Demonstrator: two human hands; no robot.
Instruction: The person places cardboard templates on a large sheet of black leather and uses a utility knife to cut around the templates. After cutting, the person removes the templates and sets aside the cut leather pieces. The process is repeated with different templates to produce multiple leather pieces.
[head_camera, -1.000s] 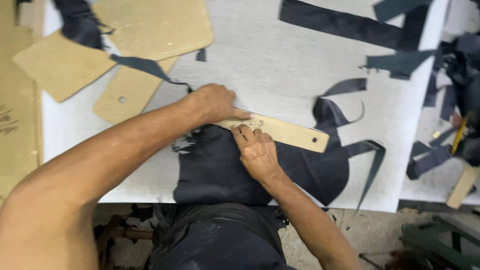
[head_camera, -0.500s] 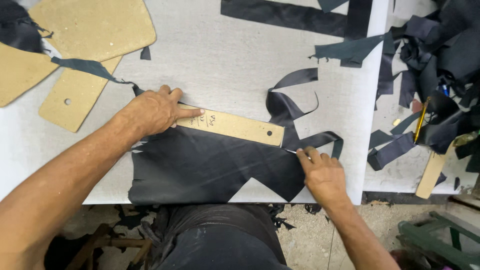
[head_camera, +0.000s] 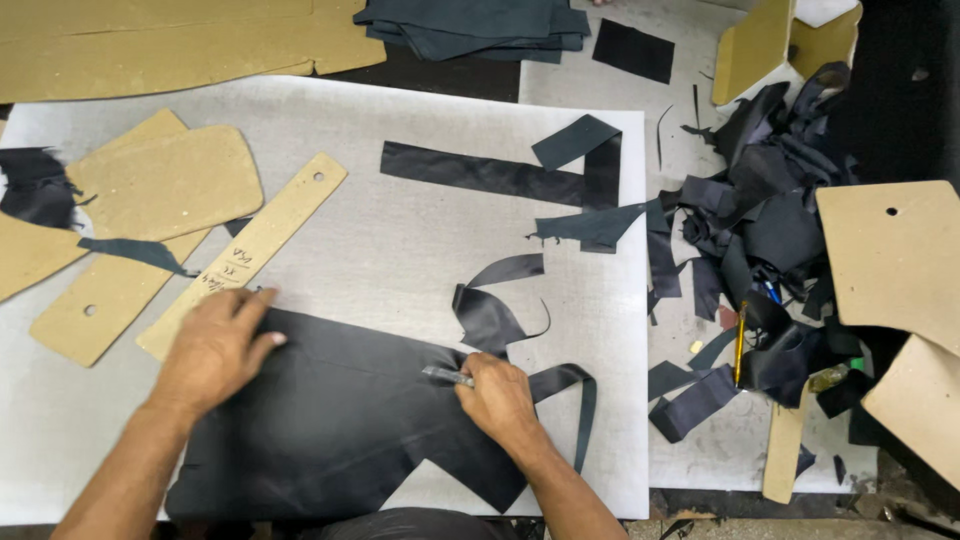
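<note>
A large sheet of dark, smooth, matte material (head_camera: 330, 420) lies flat on a pale grey cutting mat (head_camera: 400, 240) covering the desk (head_camera: 690, 440), near the front edge. The left hand (head_camera: 215, 345) rests palm down on the sheet's upper left corner, fingers (head_camera: 258, 303) spread and released, their tips just beside a long, flat fibreboard template strip (head_camera: 245, 255) with a punched hole at its far end. The right hand (head_camera: 500, 395) is clenched around a slim metal cutting tool (head_camera: 447, 376), its tip touching the sheet's upper edge. Curled, narrow dark offcut strips (head_camera: 500, 300) lie just beyond. Rounded fibreboard templates (head_camera: 165, 185) sit at the left; a loose heap of dark scraps (head_camera: 760, 240) lies at the right.
</note>
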